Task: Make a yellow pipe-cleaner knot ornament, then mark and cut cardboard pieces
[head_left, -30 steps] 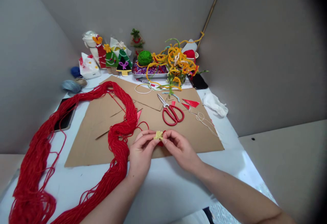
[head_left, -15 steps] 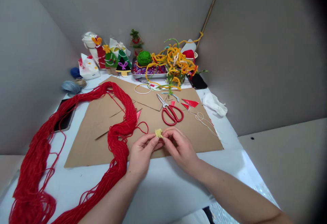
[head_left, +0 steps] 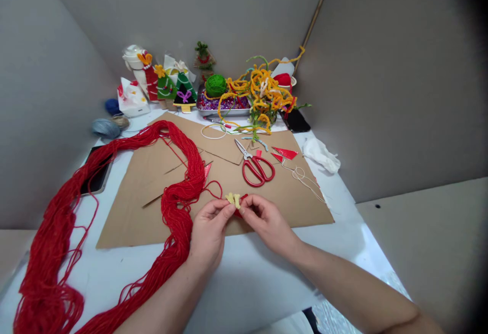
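Note:
Both my hands meet just above the front part of the cardboard sheet. Between the fingertips is a small pale yellow piece, folded or gathered; its material is too small to tell. A bit of red material shows under and behind it, partly covered by fingers. My left hand pinches the yellow piece's left side between thumb and forefinger. My right hand pinches at its right side, close to the red material. Red-handled scissors lie just beyond the hands, blades pointing away.
A long skein of red yarn loops along the left. Red scraps with white thread and a crumpled white tissue lie right. At the back stand felt trees, a bead tray and tangled yellow yarn. A phone lies left.
The yellow piece has turned and spread, showing two upright parts. Red material now shows beside and under it. My hands stay in nearly the same place.

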